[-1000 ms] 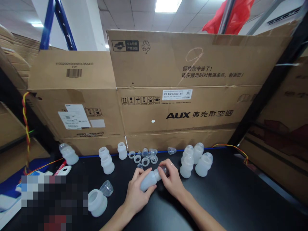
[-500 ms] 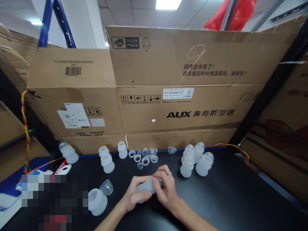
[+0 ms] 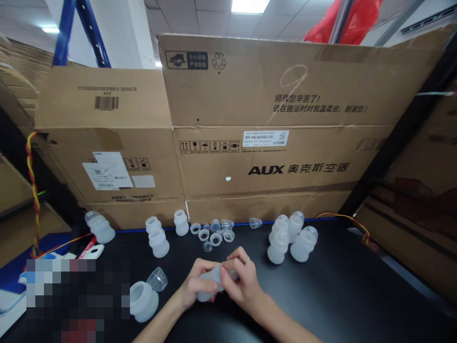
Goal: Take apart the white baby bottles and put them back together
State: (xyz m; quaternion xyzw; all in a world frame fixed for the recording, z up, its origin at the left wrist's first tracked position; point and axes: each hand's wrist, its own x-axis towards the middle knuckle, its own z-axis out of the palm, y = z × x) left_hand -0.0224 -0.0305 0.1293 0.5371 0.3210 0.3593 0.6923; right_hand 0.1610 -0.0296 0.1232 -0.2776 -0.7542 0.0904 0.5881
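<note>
Evidently, the left hand's fingers (image 3: pixel 200 287) are curled round the body of a small frosted bottle (image 3: pixel 213 274), its thumb lying along the near side, while the right hand's fingers (image 3: pixel 222 273) pinch together about the neck, at the clear cap (image 3: pixel 233 275). The bottle lies tilted over the middle of the black desk (image 3: pixel 350 271), well apart from the far edge. It should be light and a little soft in the wall, likely to dent under a hard squeeze rather than break; the smooth plastic may slip, so the wide body is the place for a firm hold and the neck the place for the fingertips. How far the cap sits on, and whether a ring is beneath it, cannot be told, for the right fingers cover that end; the bottle's underside is also hidden. Beyond the hands, near the far edge, lie white rings (image 3: pixel 215 244) and loose clear cups (image 3: pixel 254 223). To the right of these stand four capped bottles (image 3: pixel 277 250); to the left, uncapped bottles (image 3: pixel 159 245). Nearer the left edge, an open bottle (image 3: pixel 144 302) has a clear lid (image 3: pixel 157 279) just beside it, and a blurred patch of squares cuts off its left side and conceals whatever is there.
</note>
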